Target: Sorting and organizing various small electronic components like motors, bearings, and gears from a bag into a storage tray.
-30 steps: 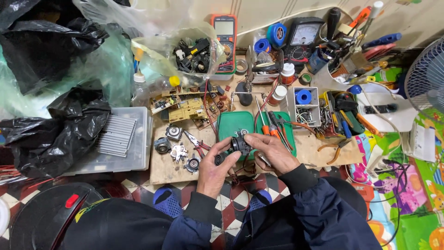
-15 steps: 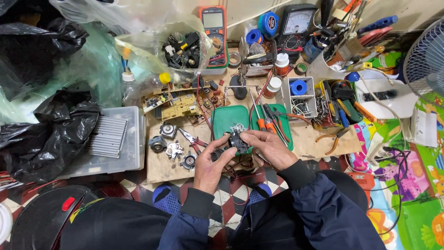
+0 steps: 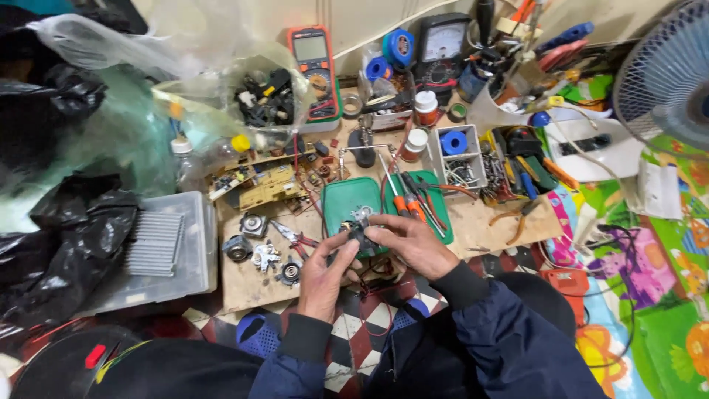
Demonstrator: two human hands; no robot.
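1. Small motor part held over board's front edge, just before green tray.
2. Left hand pinching it from below; right hand gripping its top w/ fingertips.
3. Mid-disassembly, by the look: loose parts lying at left; screwdrivers unused on tray.

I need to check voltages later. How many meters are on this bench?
2. A digital multimeter with an orange case leans at the back, left of centre; a dark analog meter with a needle dial stands to its right. Clutter may hide others.
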